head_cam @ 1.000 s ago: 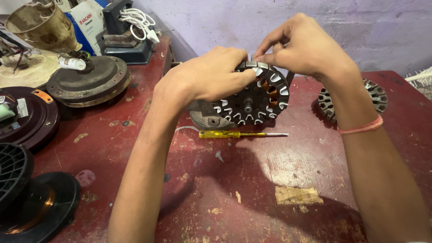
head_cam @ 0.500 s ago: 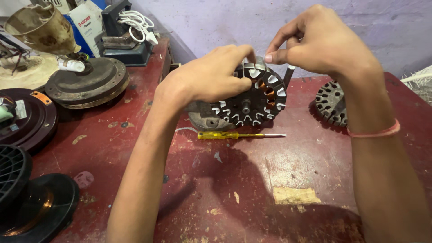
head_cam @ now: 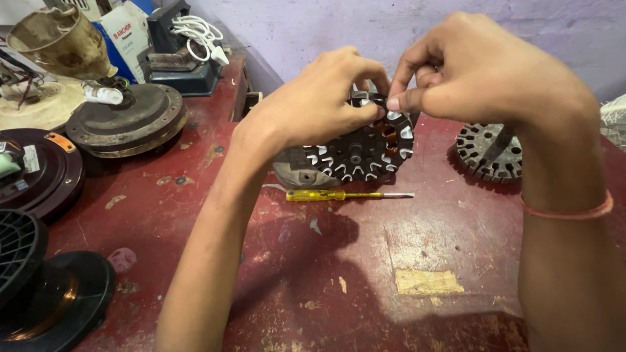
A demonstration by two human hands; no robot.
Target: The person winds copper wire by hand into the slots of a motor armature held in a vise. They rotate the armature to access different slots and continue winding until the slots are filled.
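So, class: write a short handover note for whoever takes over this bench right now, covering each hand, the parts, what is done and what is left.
Left hand: grips the toothed stator, held on edge on the red table.
Right hand: fingers pinch at the stator's top slots.
Yellow screwdriver lies just in front; a second stator sits to the right.
Done: a few top slots show copper winding.
Left: the other slots show none.

Repair workshop: scuffed red worktop carrying fan motor housings, slotted stator cores, a yellow screwdriver; bare purple wall showing behind.
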